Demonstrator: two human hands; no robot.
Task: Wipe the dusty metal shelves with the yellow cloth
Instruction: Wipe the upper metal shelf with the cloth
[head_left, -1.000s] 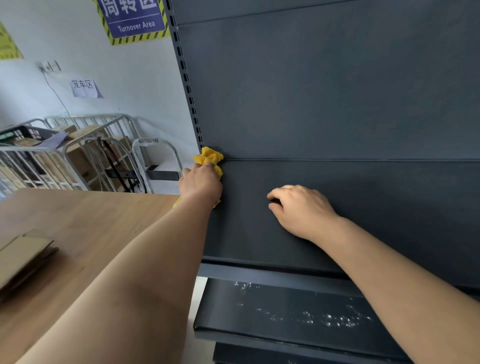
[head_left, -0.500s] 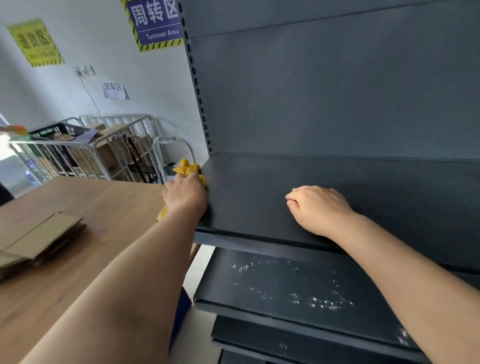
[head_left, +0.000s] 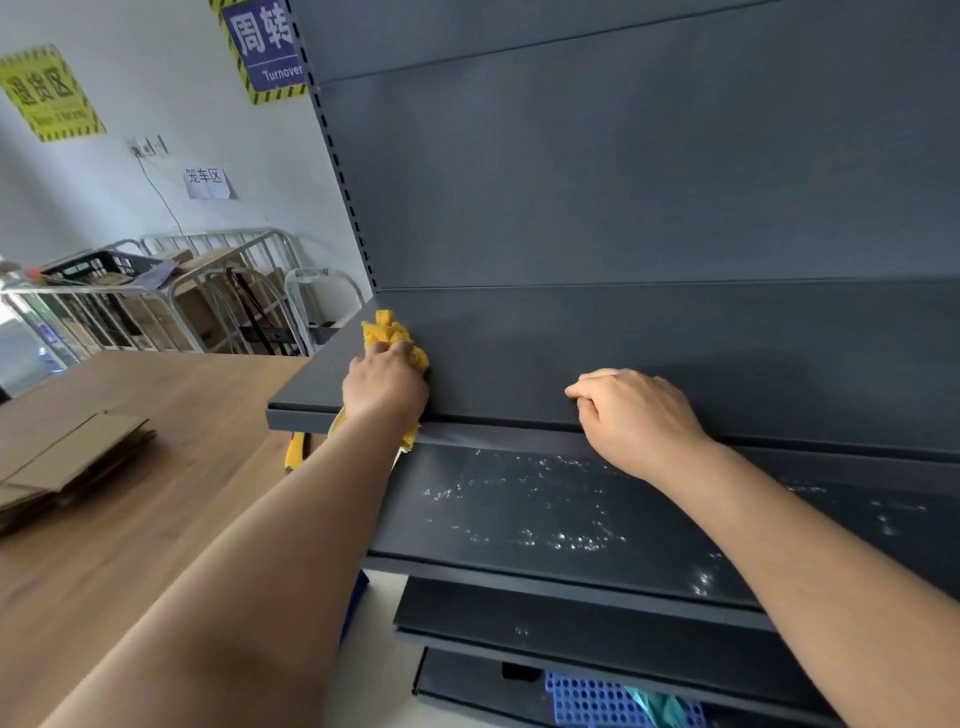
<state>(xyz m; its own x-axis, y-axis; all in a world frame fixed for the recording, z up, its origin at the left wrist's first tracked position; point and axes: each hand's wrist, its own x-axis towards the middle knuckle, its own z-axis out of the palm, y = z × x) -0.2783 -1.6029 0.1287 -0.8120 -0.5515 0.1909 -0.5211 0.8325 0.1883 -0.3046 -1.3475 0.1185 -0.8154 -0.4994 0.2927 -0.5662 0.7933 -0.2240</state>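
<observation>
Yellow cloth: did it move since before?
Yes. The cloth slid forward, from the back corner by the slotted post toward the shelf's front edge, under the left hand.

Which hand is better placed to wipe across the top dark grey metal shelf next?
Left. The left hand grips the crumpled yellow cloth at the left end of the dark grey metal shelf; the right hand rests on it empty, fingers curled.
</observation>
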